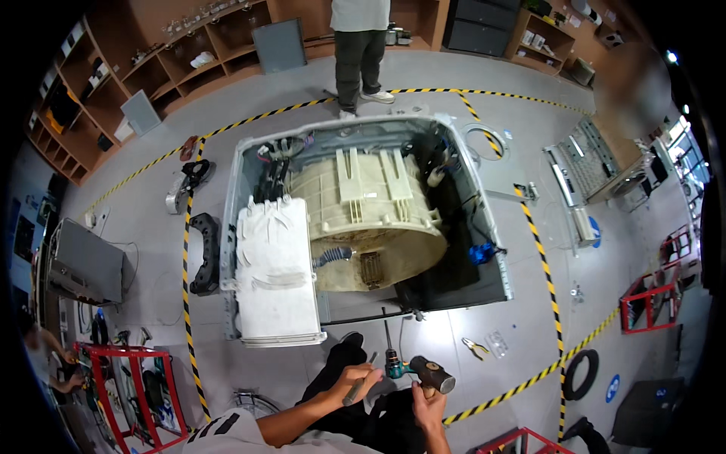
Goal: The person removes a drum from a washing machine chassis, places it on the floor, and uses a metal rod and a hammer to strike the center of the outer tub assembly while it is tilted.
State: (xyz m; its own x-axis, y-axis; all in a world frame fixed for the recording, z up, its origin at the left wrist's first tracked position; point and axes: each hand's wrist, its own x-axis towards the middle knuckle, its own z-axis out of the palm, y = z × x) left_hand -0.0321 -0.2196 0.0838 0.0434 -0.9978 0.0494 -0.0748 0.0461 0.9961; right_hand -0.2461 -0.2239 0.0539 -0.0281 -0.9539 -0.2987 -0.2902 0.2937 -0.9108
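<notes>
My left hand (355, 380) is closed around a short flat metal bar (352, 393), perhaps a chisel. My right hand (429, 408) grips a hammer (432, 374) by its wooden handle, close under the dark head. Between the hands, a teal and black cordless drill (395, 366) with a long bit rests on the floor. Ahead lies an opened washing machine cabinet (490, 227), with a cream plastic tub (318, 181) inside. A white box-shaped housing (274, 265) covers its near left part. Both hands are apart from the machine.
Pliers (475, 348) lie on the floor to the right, beside a small clear packet (496, 344). A black curved part (204, 253) lies left of the cabinet. Behind it stands a person (361, 53). Red-framed carts (144, 393) and a rubber ring (581, 374) flank the area.
</notes>
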